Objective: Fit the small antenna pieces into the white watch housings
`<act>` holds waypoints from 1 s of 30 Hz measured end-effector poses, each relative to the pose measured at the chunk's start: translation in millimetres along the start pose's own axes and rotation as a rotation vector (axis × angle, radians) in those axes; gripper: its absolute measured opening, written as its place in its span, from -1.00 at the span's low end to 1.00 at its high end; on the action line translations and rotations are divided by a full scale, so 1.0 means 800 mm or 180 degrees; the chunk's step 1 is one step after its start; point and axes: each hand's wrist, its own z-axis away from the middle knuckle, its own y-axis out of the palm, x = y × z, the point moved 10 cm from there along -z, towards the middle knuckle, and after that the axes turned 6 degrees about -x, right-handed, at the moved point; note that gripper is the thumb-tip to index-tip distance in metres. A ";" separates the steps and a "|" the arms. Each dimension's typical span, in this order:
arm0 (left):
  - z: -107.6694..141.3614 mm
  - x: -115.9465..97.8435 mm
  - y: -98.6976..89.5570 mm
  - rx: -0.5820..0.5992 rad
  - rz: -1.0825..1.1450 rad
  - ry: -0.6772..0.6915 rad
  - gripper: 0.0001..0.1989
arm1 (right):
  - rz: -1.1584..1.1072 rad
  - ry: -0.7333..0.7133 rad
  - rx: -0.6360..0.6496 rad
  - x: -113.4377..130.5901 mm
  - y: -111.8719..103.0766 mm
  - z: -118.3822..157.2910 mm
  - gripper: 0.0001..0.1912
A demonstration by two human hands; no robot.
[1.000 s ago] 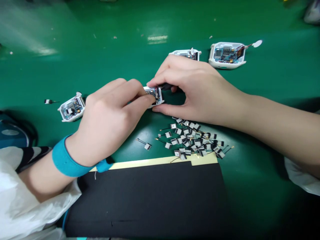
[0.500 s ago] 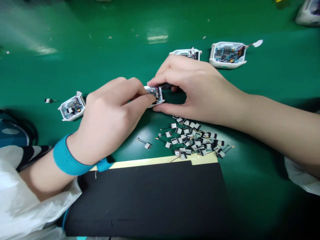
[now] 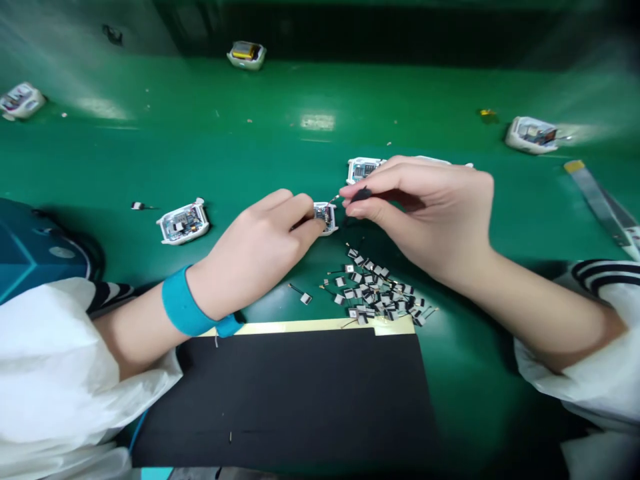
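left hand (image 3: 260, 243) pinches a white case (image 3: 329, 220) jutting rightward, right hand (image 3: 435, 213) a black piece (image 3: 361, 195) beside it.

Left hand (image 3: 260, 247) pinching, right hand (image 3: 433, 217) pinching (just apart), forearms (image 3: 535, 303) angled inward

We hold a small white plastic case with rounded corners (image 3: 328, 220) near the centre, its open face toward us, crowded circuit parts (image 3: 326, 215) showing inside and its nine o'clock end covered. Toward two o'clock from it, we pinch a small matt-black object (image 3: 361, 194), partly hidden, its full shape unclear.
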 end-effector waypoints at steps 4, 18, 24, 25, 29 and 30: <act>0.000 0.002 0.003 0.0105 0.0137 -0.0088 -0.74 | -0.0043 0.0059 -0.0173 -0.002 0.006 0.004 -0.91; -0.001 0.002 0.004 0.0090 -0.0030 -0.0072 -0.70 | 0.0121 -0.0326 -0.0239 0.013 0.009 0.012 -0.90; -0.001 0.002 0.004 0.0092 -0.0028 -0.0065 -0.69 | 0.0285 -0.0381 -0.0222 0.012 0.014 0.013 -0.87; -0.001 0.001 0.004 0.0082 -0.0031 -0.0057 -0.69 | 0.0291 -0.0386 -0.0197 0.012 0.016 0.013 -0.87; -0.001 0.001 0.003 0.0074 0.0025 -0.0054 -0.68 | 0.0261 -0.0360 -0.0136 0.011 0.019 0.011 -0.85; -0.001 0.002 0.004 0.0098 0.0071 -0.0079 -0.68 | 0.0250 -0.0343 -0.0126 0.010 0.020 0.010 -0.84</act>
